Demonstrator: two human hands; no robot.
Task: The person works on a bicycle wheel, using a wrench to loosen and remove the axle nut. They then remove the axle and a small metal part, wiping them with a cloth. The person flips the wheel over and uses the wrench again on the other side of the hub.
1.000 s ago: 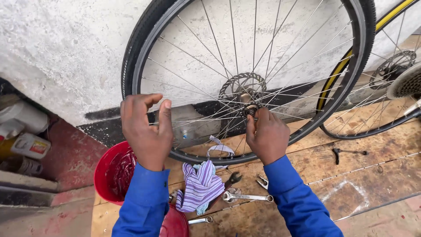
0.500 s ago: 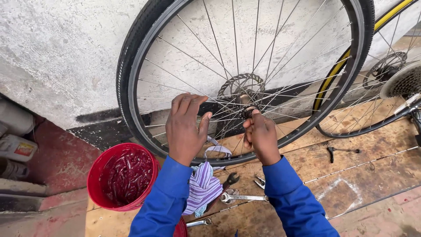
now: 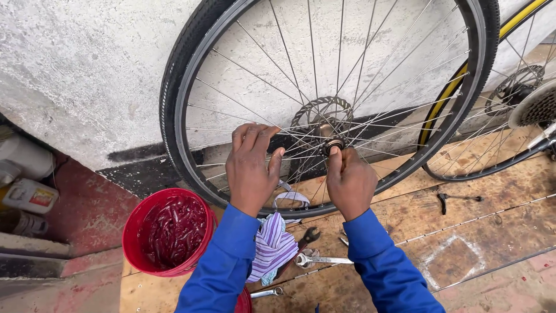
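Observation:
A black-tyred bicycle wheel (image 3: 185, 81) with thin spokes stands upright against a white wall. At its middle sits the hub (image 3: 331, 145) with a metal disc behind it. My right hand (image 3: 350, 179) pinches the hub's end with its fingertips. My left hand (image 3: 250, 168) reaches between the spokes just left of the hub, fingers curled on a dark part there; what it grips is partly hidden. Both arms wear blue sleeves.
A red bucket (image 3: 168, 232) with dark reddish contents stands at lower left. A striped cloth (image 3: 272, 246), spanners (image 3: 321, 261) and pliers lie on the wooden board (image 3: 475, 232). A second wheel (image 3: 492, 127) with a yellow rim and sprockets leans at right. Bottles (image 3: 26, 194) stand at far left.
My left hand has moved from beside the rim to the hub area between the spokes. My right hand stays at the hub. The view has shifted, bringing the bucket further in.

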